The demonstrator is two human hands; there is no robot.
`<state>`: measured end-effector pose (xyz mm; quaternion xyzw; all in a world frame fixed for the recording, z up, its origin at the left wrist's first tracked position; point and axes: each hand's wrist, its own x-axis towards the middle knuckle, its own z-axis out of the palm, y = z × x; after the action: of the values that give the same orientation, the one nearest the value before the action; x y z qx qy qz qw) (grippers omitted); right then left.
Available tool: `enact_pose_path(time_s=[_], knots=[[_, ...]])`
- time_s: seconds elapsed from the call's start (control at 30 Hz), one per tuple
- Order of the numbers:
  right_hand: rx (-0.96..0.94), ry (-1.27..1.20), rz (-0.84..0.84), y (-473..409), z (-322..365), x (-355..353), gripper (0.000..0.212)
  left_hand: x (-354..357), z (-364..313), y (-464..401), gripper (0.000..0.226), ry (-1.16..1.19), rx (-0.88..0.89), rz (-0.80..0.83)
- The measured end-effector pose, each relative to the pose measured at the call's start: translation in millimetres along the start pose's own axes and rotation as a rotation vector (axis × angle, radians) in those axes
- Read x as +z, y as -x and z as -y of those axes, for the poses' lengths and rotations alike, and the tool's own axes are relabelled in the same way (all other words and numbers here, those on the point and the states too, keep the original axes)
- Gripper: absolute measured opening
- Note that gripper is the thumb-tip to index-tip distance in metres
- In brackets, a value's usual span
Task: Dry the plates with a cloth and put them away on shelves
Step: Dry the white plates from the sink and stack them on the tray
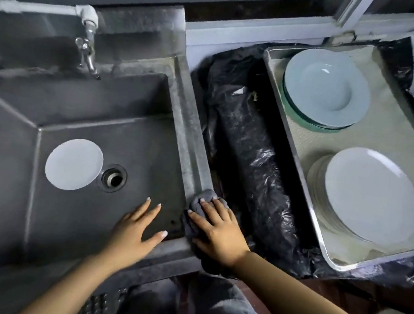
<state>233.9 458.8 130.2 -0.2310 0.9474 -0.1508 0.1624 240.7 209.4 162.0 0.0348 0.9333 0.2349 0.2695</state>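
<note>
We see no readable writing anywhere on the steel sink [54,94], on the black plastic sheet [257,149] at three o'clock of it, or on the metal tray [394,140] beyond, which holds a stack of deep plates [327,87] at twelve o'clock and a stack of flat plates [371,197] at six. A single plate [74,164] lies on the basin floor at ten o'clock of our left hand [133,231], well apart from it. That hand hovers flat with fingers spread and holds nothing, while our right hand [218,231] presses the grey cloth [203,197] onto the sink's corner rim, fingers pointing to eleven o'clock.

No legible text, label or number anywhere
</note>
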Motion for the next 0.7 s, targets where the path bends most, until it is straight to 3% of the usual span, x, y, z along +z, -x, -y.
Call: enact_pose_path(time_s=[0.23, 0.43, 0.7], knots=[[0.068, 0.220, 0.103, -9.9, 9.8, -11.9, 0.080, -18.1, 29.1, -6.3, 0.075, -0.023, -0.064, -0.038], [0.127, 0.121, 0.086, -37.7, 32.9, -32.7, 0.075, -54.2, 52.8, -21.4, 0.082, -0.025, -0.040, -0.101], [0.011, 0.036, 0.075, -129.7, 81.9, -52.1, 0.086, -109.0, 112.0, -44.9, 0.072, -0.118, -0.095, -0.156]])
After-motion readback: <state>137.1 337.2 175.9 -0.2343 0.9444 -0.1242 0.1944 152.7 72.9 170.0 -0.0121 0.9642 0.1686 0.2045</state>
